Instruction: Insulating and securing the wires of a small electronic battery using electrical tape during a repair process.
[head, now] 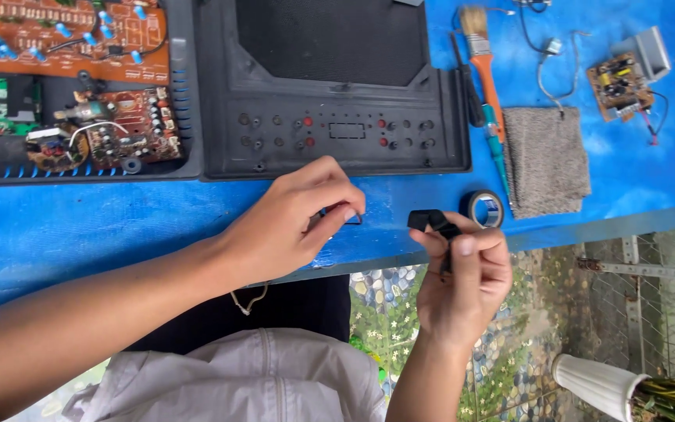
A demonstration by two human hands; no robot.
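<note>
While pinching a small dark rectangular frame (343, 214) with left hand (291, 223) fingertips at the blue table (80, 234) edge, gripping black tape strip (430, 220) in closed right hand (462, 281), near tape roll (484, 209), below the grey front panel (337, 117).

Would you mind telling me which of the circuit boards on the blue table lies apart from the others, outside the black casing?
The small board at the far right, beside the grey cloth; the others sit together in the black casing at left.
</note>
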